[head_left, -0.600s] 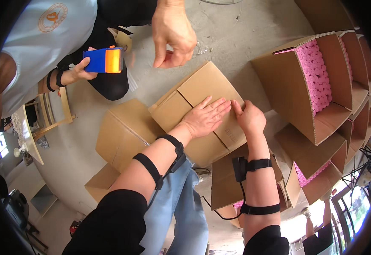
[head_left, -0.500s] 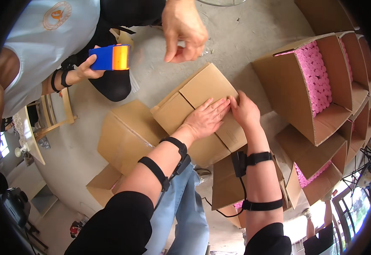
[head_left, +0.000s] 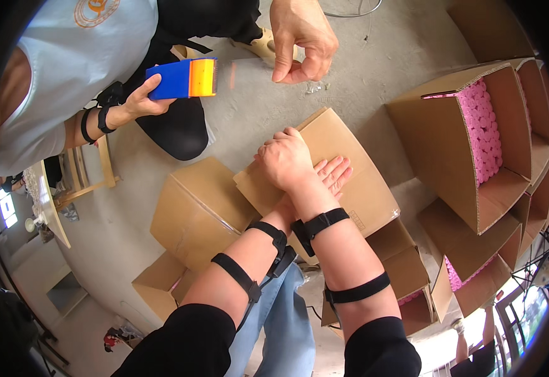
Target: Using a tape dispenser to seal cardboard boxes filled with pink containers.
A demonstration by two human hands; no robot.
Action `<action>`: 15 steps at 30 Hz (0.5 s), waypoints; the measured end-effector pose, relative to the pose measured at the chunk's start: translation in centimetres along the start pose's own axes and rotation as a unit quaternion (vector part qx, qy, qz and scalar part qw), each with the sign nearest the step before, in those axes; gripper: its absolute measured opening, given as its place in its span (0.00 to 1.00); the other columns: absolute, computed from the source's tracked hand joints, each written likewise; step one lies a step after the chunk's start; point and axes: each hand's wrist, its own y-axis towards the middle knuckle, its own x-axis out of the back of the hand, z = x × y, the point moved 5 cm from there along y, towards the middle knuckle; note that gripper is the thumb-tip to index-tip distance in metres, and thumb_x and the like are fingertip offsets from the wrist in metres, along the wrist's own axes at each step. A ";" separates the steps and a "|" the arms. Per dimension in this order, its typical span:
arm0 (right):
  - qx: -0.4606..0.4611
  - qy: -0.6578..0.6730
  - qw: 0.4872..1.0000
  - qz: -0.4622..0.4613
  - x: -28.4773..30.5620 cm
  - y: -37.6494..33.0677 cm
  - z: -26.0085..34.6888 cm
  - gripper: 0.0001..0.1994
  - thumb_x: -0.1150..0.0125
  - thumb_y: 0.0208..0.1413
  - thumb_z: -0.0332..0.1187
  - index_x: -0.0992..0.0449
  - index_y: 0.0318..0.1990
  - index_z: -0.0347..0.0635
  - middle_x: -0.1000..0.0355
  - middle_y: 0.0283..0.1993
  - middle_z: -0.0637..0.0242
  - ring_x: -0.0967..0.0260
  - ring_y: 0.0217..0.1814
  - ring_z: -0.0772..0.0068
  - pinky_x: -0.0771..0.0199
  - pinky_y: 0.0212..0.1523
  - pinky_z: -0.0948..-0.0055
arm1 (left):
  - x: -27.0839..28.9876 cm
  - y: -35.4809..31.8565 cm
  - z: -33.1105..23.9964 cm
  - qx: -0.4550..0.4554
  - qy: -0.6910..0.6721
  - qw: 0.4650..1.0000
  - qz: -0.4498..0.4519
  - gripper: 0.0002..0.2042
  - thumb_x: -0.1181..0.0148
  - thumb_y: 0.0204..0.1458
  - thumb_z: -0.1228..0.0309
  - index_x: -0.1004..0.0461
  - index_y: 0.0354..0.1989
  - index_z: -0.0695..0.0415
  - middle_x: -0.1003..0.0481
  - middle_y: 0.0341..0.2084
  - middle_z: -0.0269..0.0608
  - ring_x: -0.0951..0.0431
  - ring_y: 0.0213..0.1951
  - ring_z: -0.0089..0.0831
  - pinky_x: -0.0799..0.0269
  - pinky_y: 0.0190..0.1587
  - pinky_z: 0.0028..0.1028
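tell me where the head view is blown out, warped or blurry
Head view: daylight blows out the lower right corner; fisheye bends the open boxes near the rim, with a black vignette; the right hand and closed box are sharp.

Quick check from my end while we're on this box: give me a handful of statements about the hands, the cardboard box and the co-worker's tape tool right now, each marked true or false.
1. Both of the person's hands press on top of the closed cardboard box. True: the right hand lies crossed over the left hand.
2. The co-worker holds a red tape dispenser. False: the tape dispenser is blue with an orange end.
3. The open carton to the right holds pink foam. True.
4. The tape dispenser rests on the box. False: it is held in the air, apart from it.
5. The co-worker's other hand grips the box. False: it pinches above it.
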 end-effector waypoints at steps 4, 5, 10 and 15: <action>-0.034 -0.033 0.998 0.048 0.4 0.1 1.0 0.10 0.44 0.53 0.40 0.18 0.27 0.51 0.23 0.28 0.73 0.28 0.42 0.70 0.38 0.50 0.70 | 0.9 -0.2 -0.1 -0.007 -0.037 0.999 0.020 0.29 0.60 0.62 0.60 0.51 0.70 0.59 0.53 0.71 0.43 0.56 0.73 0.36 0.63 0.72 0.38; -0.046 -0.021 0.998 0.036 0.6 0.0 0.7 0.10 0.44 0.53 0.39 0.18 0.27 0.51 0.23 0.29 0.73 0.28 0.42 0.70 0.37 0.49 0.70 | 1.2 0.1 -0.3 -0.003 -0.066 0.998 0.017 0.29 0.60 0.62 0.60 0.51 0.70 0.59 0.53 0.71 0.43 0.56 0.73 0.36 0.63 0.72 0.38; 0.046 0.035 0.998 -0.008 0.5 -0.9 -1.1 0.11 0.41 0.50 0.35 0.21 0.40 0.43 0.24 0.44 0.62 0.31 0.54 0.67 0.40 0.61 0.65 | -0.4 0.7 0.0 -0.002 -0.039 0.999 -0.028 0.27 0.56 0.61 0.63 0.46 0.69 0.58 0.48 0.70 0.45 0.52 0.72 0.37 0.60 0.72 0.38; -0.250 -0.046 0.939 -0.234 6.2 -10.4 -8.4 0.38 0.33 0.46 0.50 0.37 0.60 0.34 0.33 0.59 0.51 0.39 0.65 0.54 0.41 0.64 0.50 | 1.4 0.3 1.1 0.002 -0.130 0.986 -0.101 0.22 0.44 0.51 0.66 0.30 0.56 0.59 0.35 0.60 0.48 0.40 0.66 0.41 0.46 0.67 0.41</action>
